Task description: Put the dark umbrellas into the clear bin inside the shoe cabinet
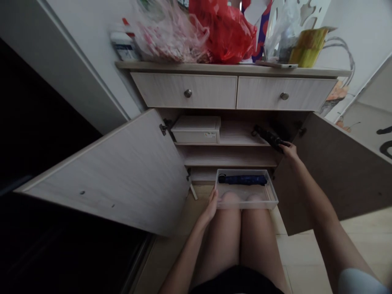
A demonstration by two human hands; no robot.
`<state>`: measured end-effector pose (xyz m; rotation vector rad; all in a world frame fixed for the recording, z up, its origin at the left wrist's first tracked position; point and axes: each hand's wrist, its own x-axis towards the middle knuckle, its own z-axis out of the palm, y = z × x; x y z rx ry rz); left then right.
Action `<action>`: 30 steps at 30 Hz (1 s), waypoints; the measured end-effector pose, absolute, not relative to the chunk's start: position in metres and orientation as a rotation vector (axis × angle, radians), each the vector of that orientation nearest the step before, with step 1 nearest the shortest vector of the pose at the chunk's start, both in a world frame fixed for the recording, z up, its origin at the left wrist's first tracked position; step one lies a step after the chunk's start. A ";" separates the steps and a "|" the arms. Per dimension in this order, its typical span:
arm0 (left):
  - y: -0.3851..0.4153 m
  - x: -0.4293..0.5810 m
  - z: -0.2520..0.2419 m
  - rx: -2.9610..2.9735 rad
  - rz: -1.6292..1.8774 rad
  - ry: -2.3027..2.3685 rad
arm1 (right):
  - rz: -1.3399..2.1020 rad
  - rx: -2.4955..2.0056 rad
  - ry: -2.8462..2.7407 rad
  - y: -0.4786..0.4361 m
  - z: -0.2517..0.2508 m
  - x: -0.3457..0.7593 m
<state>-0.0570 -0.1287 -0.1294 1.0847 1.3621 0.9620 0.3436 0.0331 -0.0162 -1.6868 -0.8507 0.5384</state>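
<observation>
My left hand [212, 204] grips the left edge of a clear plastic bin [272, 195] that rests on my knees. A folded blue umbrella [243, 179] lies along the bin's far side. My right hand [288, 151] reaches into the open cabinet and is closed on a black folded umbrella [268, 137] lying on the upper shelf at the right. A white box [196, 129] sits on the same shelf at the left.
Both cabinet doors, left [122, 171] and right [337, 163], stand wide open beside my arms. Two drawers [235, 92] above are closed. Plastic bags [196, 32], a bottle and a phone crowd the cabinet top. The lower shelf [229, 157] holds nothing visible.
</observation>
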 end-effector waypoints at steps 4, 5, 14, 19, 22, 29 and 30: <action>-0.129 -0.055 -0.124 1.068 0.958 1.361 | 0.908 -1.416 -0.929 -0.027 -0.027 0.337; -0.130 -0.054 -0.122 1.066 0.951 1.363 | 0.971 -1.382 -0.982 -0.042 -0.028 0.334; -0.134 -0.048 -0.113 1.111 0.973 1.408 | 1.221 -1.329 -1.531 -0.113 -0.038 0.299; -0.133 -0.048 -0.112 1.183 1.009 1.352 | 1.038 -1.246 -1.867 -0.109 -0.049 0.282; -0.132 -0.048 -0.111 1.217 1.052 1.319 | 0.748 -1.252 -2.082 -0.107 -0.056 0.276; -0.126 -0.053 -0.129 1.042 1.021 1.334 | 0.322 -1.481 -2.390 -0.118 -0.062 0.262; -0.125 -0.055 -0.134 1.016 1.014 1.321 | 0.281 -1.560 -2.431 -0.119 -0.060 0.258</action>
